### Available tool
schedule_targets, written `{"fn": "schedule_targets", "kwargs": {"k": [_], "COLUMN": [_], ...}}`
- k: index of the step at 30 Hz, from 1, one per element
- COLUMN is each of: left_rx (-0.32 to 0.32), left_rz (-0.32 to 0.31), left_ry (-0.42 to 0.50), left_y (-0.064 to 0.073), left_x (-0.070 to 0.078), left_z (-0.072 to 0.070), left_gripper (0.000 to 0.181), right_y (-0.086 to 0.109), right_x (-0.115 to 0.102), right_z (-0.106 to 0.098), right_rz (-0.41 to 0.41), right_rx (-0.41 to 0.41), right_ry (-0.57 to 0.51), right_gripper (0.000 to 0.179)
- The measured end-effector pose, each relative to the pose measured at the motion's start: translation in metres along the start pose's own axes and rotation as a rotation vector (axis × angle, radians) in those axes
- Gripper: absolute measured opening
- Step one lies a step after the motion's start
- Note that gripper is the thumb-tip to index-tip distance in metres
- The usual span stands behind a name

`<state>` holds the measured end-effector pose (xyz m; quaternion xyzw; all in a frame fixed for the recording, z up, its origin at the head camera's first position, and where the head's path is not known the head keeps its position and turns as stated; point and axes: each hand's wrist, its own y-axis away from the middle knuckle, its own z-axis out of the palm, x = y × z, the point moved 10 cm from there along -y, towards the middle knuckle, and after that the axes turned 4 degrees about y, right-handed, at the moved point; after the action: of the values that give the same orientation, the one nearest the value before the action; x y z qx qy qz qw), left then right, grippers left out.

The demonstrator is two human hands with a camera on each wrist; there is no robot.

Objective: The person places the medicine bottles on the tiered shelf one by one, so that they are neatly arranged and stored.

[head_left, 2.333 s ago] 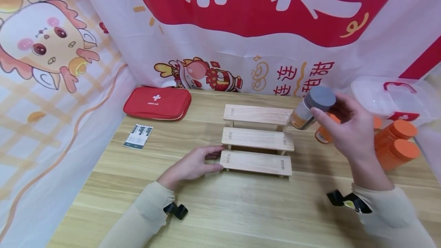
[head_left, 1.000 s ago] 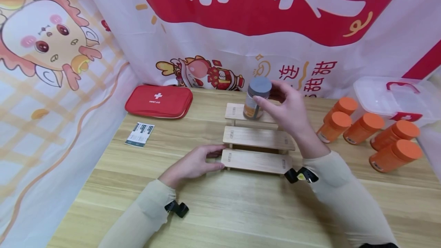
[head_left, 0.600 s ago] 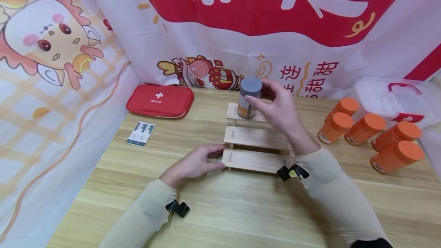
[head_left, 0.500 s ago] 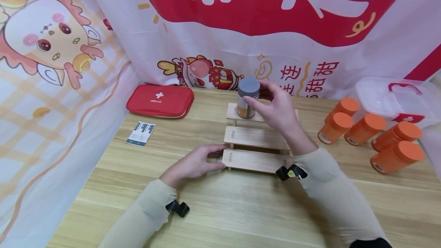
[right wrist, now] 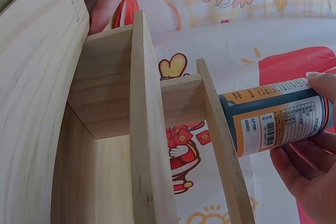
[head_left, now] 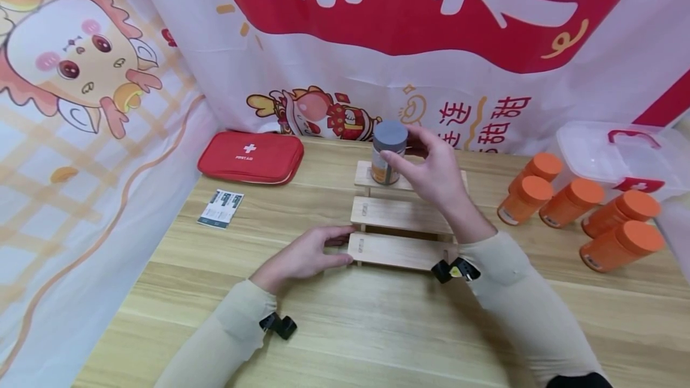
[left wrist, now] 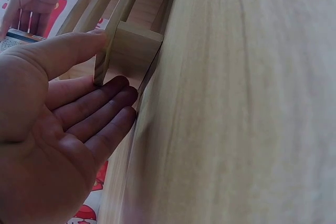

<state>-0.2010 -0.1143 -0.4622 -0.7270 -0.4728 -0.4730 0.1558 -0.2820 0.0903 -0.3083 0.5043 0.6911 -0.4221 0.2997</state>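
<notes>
My right hand [head_left: 433,166] grips a grey-lidded supplement bottle [head_left: 387,157] between thumb and fingers. The bottle stands upright near the left end of the top step of a three-tier wooden stand [head_left: 401,250]. In the right wrist view the bottle's base meets the plank, and its orange and white label [right wrist: 273,124] shows. At the stand's lower left, my left hand [head_left: 304,256] holds the end of the lowest step. In the left wrist view its thumb [left wrist: 79,48] lies on one side of that plank, with the fairly straight fingers on the other side.
Several orange-capped bottles [head_left: 574,202] stand on the right of the wooden table [head_left: 366,322]. Behind them is a clear plastic box [head_left: 598,148] with a red handle. A red first-aid pouch [head_left: 250,157] and a printed card [head_left: 221,208] lie left. A printed cloth [head_left: 334,70] hangs behind.
My right hand has carried the grey-lidded bottle leftward from beside the stand onto the top step, where it now stands upright. In the last half second little moves. The left hand stays put.
</notes>
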Motion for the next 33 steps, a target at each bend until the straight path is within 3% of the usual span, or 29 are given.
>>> {"fn": "schedule_targets", "kwargs": {"k": [15, 27, 33], "left_rx": [-0.006, -0.009, -0.002], "left_rz": [0.016, 0.009, -0.017], "left_ry": [0.011, 0.01, 0.002], "left_y": [-0.001, -0.002, -0.001], "left_x": [0.002, 0.002, -0.002], "left_z": [0.001, 0.002, 0.001], "left_gripper": [0.067, 0.068, 0.07], "right_y": [-0.001, 0.001, 0.007], "right_x": [0.003, 0.007, -0.001], "right_z": [-0.003, -0.004, -0.015], "right_rz": [-0.026, 0.041, -0.015], "right_rx": [0.024, -0.029, -0.008], "right_ry": [-0.005, -0.035, -0.096], "right_gripper": [0.06, 0.067, 0.062]}}
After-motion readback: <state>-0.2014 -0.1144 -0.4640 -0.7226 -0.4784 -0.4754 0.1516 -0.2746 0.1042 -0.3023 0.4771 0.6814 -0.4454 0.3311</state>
